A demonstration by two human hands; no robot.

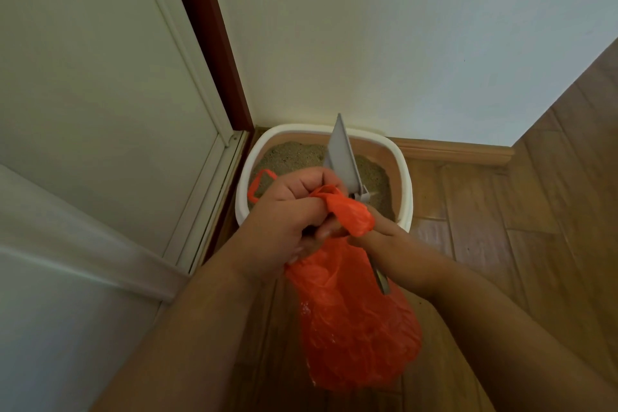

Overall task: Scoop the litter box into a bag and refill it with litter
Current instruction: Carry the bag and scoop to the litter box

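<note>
While both hands meet above the wooden plank floor, the left hand curls tightly around the gathered neck of a crinkled, glossy orange plastic bag, which hangs bulging below the hands. One thin loop handle sticks out beyond its knuckles. The right hand grips the handle of a flat grey plastic scoop, its pointed blade rising upright. Just beyond the hands sits a rounded white plastic litter box holding grainy tan litter.
</note>
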